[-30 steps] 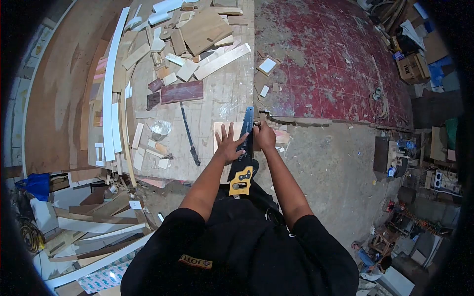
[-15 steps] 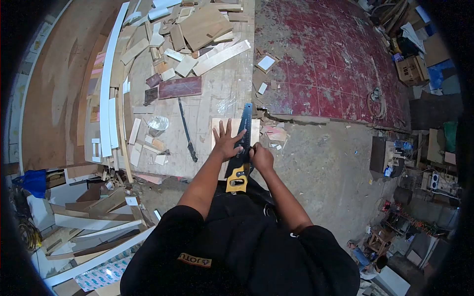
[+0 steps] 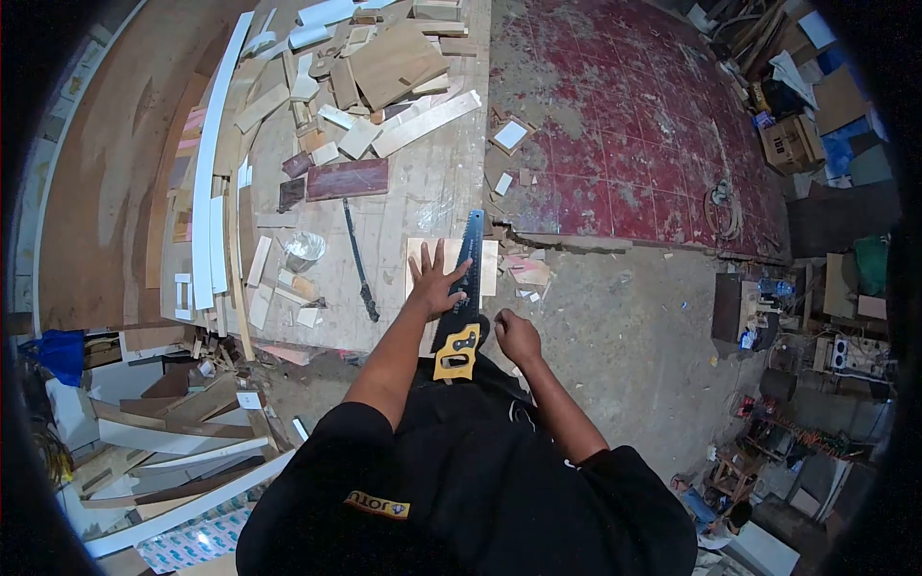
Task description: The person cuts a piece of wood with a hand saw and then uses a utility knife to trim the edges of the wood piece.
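The right hand, closed (around what I cannot tell), has drawn back from the board's edge toward the saw's yellow handle at centre frame; the left hand, fingers spread, presses saw and board flat.

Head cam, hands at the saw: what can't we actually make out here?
- Head view: surface of the pale board under the left hand and saw; any cut line is hidden.
- Whether the right hand holds anything: fist seen from behind, too small.
- Saw teeth: too small, blurred.
- Bench's near edge below the handle: covered by the torso.
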A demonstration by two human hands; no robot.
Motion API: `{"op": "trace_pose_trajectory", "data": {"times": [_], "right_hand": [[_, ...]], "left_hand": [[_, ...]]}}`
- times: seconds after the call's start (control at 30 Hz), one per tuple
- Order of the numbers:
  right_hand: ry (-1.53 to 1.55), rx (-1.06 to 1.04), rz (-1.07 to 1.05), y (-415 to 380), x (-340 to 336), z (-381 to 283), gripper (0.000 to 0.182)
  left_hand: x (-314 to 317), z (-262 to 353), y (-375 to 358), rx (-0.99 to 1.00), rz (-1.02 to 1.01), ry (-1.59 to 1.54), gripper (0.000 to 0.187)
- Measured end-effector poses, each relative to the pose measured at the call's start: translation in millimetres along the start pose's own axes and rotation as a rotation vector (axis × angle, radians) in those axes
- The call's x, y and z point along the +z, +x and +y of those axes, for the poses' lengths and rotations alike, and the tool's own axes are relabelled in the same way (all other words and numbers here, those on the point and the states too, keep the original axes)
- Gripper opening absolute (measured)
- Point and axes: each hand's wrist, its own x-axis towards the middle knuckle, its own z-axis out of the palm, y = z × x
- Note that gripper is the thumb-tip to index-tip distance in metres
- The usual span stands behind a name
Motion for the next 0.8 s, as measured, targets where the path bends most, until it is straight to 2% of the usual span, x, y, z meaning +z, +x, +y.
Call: {"op": "trace_pose_trajectory", "data": {"times": [0.17,0.2,0.23,0.27,0.33,0.37,0.43,0.5,0.53,0.6,0.63,0.67,0.8], "right_hand": [[0.052,-0.08,0.026,-6.5,2.0,-4.6,0.034],[0.069,-0.121,0.052,-6.4,3.4,-6.8,0.039],[0.066,-0.134,-0.024,-6.2,3.3,-7.3,0.058],[0.066,-0.144,-0.022,-6.3,6.7,-10.1,0.058],[0.022,-0.318,0.034,-9.1,14.5,-16.3,0.072],[0.034,-0.3,-0.103,-6.0,14.7,-18.1,0.089],[0.024,-0.325,-0.087,-2.7,20.8,-24.2,0.094],[0.017,-0.371,-0.045,1.5,24.1,-28.2,0.105],[0.019,-0.379,-0.044,5.0,23.0,-30.7,0.105],[0.071,-0.433,-0.02,9.7,21.7,-34.8,0.106],[0.082,-0.46,-0.047,11.2,20.5,-37.6,0.107],[0.085,-0.468,-0.055,11.1,20.0,-40.6,0.107],[0.041,-0.537,-0.094,9.5,31.8,-48.0,0.104]], "left_hand": [[6.0,-3.8,1.5,-0.003,0.002,-0.001,0.083],[7.0,-5.6,2.4,0.004,-0.006,-0.006,0.086],[5.8,-6.5,1.8,-0.001,0.003,-0.003,0.086],[4.9,-7.4,1.0,0.001,0.012,-0.056,0.092],[3.5,-8.3,2.1,0.001,0.027,-0.106,0.098],[3.4,-8.1,3.7,-0.027,0.045,-0.182,0.101],[4.3,-7.5,5.8,-0.052,0.063,-0.253,0.105],[7.5,-7.3,3.2,-0.046,0.221,-0.342,0.098],[3.1,-5.2,-0.7,-0.05,0.227,-0.337,0.098],[-0.8,1.6,-14.9,0.156,0.318,-0.564,0.08],[-4.2,12.1,-24.0,0.218,0.349,-0.709,0.058],[-1.1,18.2,-31.6,0.165,0.215,-0.985,0.049],[-3.2,29.1,-63.7,0.005,0.202,-1.045,0.04]]}}
